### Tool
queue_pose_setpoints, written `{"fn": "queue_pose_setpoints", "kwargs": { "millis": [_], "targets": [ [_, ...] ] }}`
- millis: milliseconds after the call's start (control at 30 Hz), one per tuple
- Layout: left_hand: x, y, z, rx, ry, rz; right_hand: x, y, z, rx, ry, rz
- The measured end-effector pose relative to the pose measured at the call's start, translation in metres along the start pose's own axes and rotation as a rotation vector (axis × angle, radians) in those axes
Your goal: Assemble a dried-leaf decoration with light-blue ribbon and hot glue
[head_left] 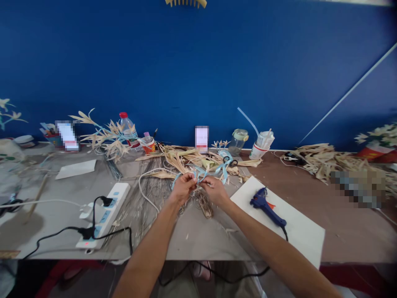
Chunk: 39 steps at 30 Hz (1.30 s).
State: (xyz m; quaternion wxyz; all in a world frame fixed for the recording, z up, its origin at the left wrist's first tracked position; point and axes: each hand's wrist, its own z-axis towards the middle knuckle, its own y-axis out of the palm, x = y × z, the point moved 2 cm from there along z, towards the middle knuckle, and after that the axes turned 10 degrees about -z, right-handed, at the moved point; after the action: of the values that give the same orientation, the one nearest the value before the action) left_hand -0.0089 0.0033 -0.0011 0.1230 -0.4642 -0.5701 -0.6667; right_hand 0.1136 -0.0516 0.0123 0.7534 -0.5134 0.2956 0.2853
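Observation:
My left hand [184, 188] and my right hand [214, 189] meet near the middle of the table, fingertips almost touching. Each is closed in a pinch around a light blue strip [202, 174], whose ends stick out above and beside the fingers. Dry husk pieces [182, 159] lie just behind my hands, with more light blue ribbon [223, 165] and black-handled scissors [230, 161] to the right. Below my hands rests a small brown tangle of dry fibres [204, 203].
A blue glue gun [268, 209] lies on a white board [305, 236] at right. A power strip [107, 215] with cables and thin wires [139, 198] are at left. Behind stand a phone [202, 138], a bottle [126, 126], cups and a husk flower stem [113, 136].

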Motion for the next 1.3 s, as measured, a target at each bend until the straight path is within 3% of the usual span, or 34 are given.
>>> {"fn": "queue_pose_setpoints", "kwargs": {
  "millis": [267, 533, 700, 1000, 1300],
  "targets": [
    [-0.006, 0.001, 0.001, 0.041, 0.082, -0.003, -0.005, 0.001, 0.002, -0.034, 0.017, -0.180],
    [-0.011, 0.001, 0.000, -0.025, -0.001, -0.024, -0.008, -0.004, 0.002, -0.142, -0.027, -0.393],
    [-0.010, -0.002, 0.002, -0.054, -0.038, -0.045, -0.016, -0.004, -0.009, -0.122, -0.069, -0.476],
    [-0.010, -0.001, 0.000, -0.065, -0.074, -0.082, -0.018, -0.010, -0.013, -0.101, -0.112, -0.395],
    [-0.013, 0.000, -0.002, -0.085, -0.169, -0.030, -0.011, -0.017, -0.009, -0.046, 0.106, -0.251]
  ]
}}
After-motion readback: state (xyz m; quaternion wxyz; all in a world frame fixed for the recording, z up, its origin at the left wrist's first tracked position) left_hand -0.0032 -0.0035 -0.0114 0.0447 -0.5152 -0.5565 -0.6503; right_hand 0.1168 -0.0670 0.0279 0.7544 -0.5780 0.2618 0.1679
